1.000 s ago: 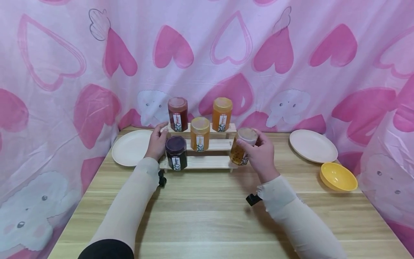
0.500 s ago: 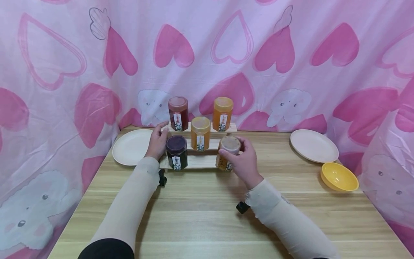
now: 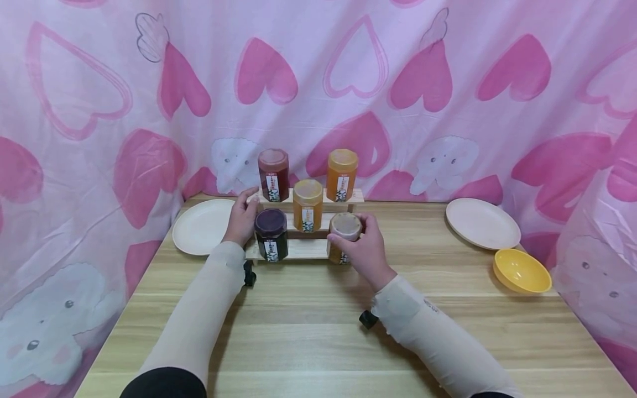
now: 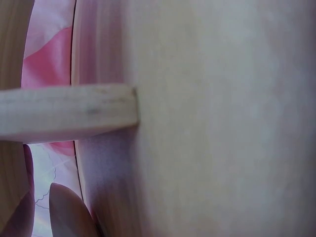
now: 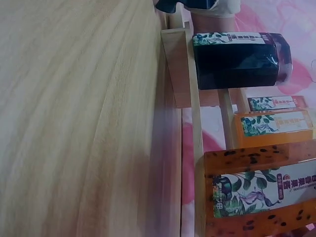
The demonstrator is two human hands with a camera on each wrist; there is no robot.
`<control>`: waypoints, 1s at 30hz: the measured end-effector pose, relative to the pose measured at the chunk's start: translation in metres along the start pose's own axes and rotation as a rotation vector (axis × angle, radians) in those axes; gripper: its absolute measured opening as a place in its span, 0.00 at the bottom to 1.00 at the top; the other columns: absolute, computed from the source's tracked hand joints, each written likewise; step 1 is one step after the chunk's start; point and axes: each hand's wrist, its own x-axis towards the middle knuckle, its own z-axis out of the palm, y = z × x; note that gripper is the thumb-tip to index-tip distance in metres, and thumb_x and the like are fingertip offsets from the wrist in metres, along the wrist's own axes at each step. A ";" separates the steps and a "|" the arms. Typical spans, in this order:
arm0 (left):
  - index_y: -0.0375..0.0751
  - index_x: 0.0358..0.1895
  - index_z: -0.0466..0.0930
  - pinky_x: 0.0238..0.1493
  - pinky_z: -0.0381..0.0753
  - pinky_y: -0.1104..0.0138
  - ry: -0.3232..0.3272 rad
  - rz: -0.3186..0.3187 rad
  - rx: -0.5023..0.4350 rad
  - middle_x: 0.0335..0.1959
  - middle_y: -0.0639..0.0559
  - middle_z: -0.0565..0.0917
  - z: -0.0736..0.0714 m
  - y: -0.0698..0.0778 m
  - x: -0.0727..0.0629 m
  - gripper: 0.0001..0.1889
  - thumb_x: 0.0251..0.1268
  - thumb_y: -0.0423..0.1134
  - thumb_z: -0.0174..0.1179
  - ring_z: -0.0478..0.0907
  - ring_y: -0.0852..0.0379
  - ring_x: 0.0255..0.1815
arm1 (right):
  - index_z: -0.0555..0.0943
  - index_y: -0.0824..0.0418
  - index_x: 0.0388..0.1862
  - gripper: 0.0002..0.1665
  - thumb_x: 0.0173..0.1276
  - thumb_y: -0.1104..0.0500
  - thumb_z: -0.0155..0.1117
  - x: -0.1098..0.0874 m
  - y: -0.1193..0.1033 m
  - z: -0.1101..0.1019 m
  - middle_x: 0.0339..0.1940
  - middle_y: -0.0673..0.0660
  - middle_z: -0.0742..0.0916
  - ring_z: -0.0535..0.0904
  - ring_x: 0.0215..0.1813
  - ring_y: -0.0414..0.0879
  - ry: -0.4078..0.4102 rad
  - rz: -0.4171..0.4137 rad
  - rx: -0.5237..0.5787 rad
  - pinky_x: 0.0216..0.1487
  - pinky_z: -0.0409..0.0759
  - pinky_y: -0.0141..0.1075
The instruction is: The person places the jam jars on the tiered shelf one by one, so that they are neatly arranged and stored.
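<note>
A small three-step wooden rack stands on the table with glass jars of jam on it. My right hand grips a jar with a pale lid, its base at the right end of the lowest step. The right wrist view shows amber contents with dark seeds in that jar. My left hand holds the rack's left end by the top step; its fingertips show near the wood. Beside that hand, a dark purple jar stands at the left of the lowest step.
A yellow jar stands on the middle step. On the top step are a red jar and an orange jar. White plates lie left and right; a yellow bowl sits by the right plate.
My right hand has carried the seeded jar left and down, from beyond the rack's right end onto the right end of the lowest step. My left hand stays in place.
</note>
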 end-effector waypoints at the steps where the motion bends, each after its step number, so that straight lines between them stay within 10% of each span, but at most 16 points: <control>1: 0.52 0.78 0.70 0.44 0.77 0.65 0.002 0.001 0.006 0.43 0.47 0.76 0.000 0.000 0.000 0.25 0.86 0.52 0.47 0.75 0.58 0.40 | 0.68 0.62 0.70 0.48 0.59 0.52 0.86 0.000 -0.001 -0.002 0.65 0.60 0.78 0.75 0.66 0.55 -0.018 0.002 0.002 0.67 0.80 0.52; 13: 0.53 0.78 0.70 0.49 0.77 0.63 0.003 -0.007 0.014 0.48 0.46 0.77 0.000 0.001 0.002 0.24 0.87 0.51 0.47 0.76 0.56 0.44 | 0.69 0.56 0.80 0.46 0.66 0.60 0.79 0.023 0.002 -0.032 0.67 0.64 0.80 0.81 0.62 0.57 -0.371 -0.069 0.029 0.58 0.84 0.44; 30: 0.54 0.81 0.66 0.56 0.75 0.60 -0.014 -0.036 0.016 0.62 0.39 0.75 -0.001 0.001 0.002 0.27 0.87 0.54 0.45 0.75 0.51 0.52 | 0.72 0.57 0.77 0.45 0.63 0.57 0.83 0.030 0.002 -0.032 0.66 0.61 0.82 0.81 0.64 0.57 -0.348 -0.088 -0.074 0.63 0.82 0.51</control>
